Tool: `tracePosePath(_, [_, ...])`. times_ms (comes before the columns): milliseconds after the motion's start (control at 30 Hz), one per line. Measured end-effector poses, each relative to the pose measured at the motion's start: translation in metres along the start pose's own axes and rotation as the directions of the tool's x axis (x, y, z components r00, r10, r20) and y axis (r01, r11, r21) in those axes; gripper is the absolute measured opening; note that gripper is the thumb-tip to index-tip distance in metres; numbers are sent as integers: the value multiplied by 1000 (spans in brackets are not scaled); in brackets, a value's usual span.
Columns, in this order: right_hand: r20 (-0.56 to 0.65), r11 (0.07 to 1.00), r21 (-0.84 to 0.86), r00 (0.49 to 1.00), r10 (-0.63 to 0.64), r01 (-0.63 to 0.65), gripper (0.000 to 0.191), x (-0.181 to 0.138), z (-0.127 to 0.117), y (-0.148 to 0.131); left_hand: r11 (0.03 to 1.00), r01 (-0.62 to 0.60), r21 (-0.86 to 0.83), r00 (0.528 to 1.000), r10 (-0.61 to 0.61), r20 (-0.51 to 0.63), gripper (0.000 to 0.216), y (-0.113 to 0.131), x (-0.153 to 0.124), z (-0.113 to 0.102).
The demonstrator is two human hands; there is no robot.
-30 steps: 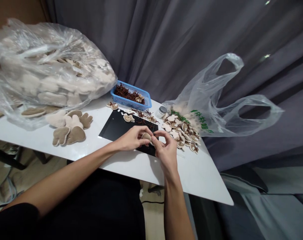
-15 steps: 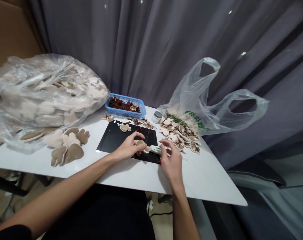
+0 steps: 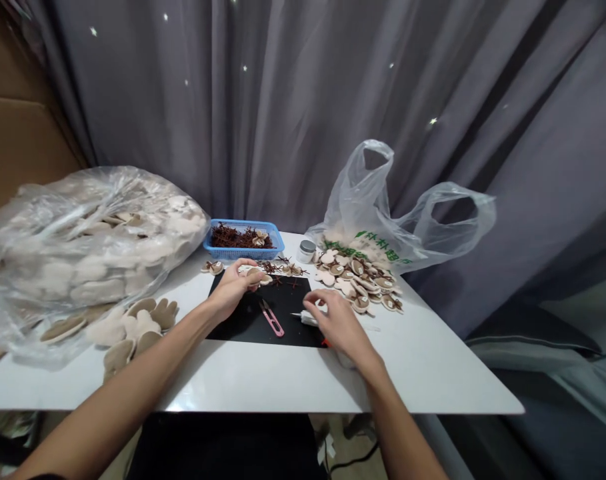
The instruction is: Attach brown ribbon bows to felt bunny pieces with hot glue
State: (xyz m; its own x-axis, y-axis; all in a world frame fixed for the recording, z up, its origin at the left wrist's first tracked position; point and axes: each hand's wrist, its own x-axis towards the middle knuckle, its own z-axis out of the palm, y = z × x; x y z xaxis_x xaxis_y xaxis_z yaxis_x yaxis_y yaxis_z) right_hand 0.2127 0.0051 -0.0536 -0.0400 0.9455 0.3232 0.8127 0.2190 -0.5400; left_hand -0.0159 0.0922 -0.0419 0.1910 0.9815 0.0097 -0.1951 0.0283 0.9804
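Note:
My left hand (image 3: 237, 287) pinches a small brown and cream plush bunny-head piece (image 3: 254, 276) over the far left part of a black mat (image 3: 245, 327). My right hand (image 3: 335, 319) is curled above the mat's right edge. From under its fingers a white tube with a thin nozzle (image 3: 310, 318), like a glue tube, points left; its far end is hidden by the hand. Pink thread snips (image 3: 271, 320) lie on the mat between my hands. Dark brown bows (image 3: 279, 281) are scattered along the mat's back edge.
A blue basket (image 3: 243, 253) of brown bows stands at the back, a lidded jar (image 3: 307, 251) to its right. Bunny pieces with bows (image 3: 357, 283) are heaped before a clear carrier bag (image 3: 365, 200). A large plastic bag (image 3: 97, 247) and loose plush pieces (image 3: 137, 327) fill the left.
My left hand has carried the bunny piece back and left, away from the tube's nozzle. The thread snips now show in full. The camera view has tilted upward.

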Motion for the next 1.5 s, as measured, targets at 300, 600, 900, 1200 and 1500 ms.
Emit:
tracePosePath(300, [126, 879, -475, 992, 24, 39, 24, -21, 75, -85, 984, -145, 105, 969, 119, 218, 64, -1, -4, -14])
tracePosePath(600, [265, 901, -421, 964, 8, 108, 53, -41, 68, -77, 969, -171, 178, 947, 112, 302, 60, -5, -1, -28])
tracePosePath(900, [413, 374, 759, 838, 356, -533, 34, 3, 33, -59, 967, -196, 164, 913, 119, 391, 57, -7, -7, -23])
tracePosePath(1200, [602, -24, 781, 742, 294, -624, 54, 22, 42, -66, 973, -220, 72, 885, 168, 434, 51, -7, -5, -17])
tracePosePath(1500, [630, -121, 773, 728, 272, -623, 55, 19, 57, -69, 971, -222, 91, 864, 153, 479, 48, -6, -7, -15])
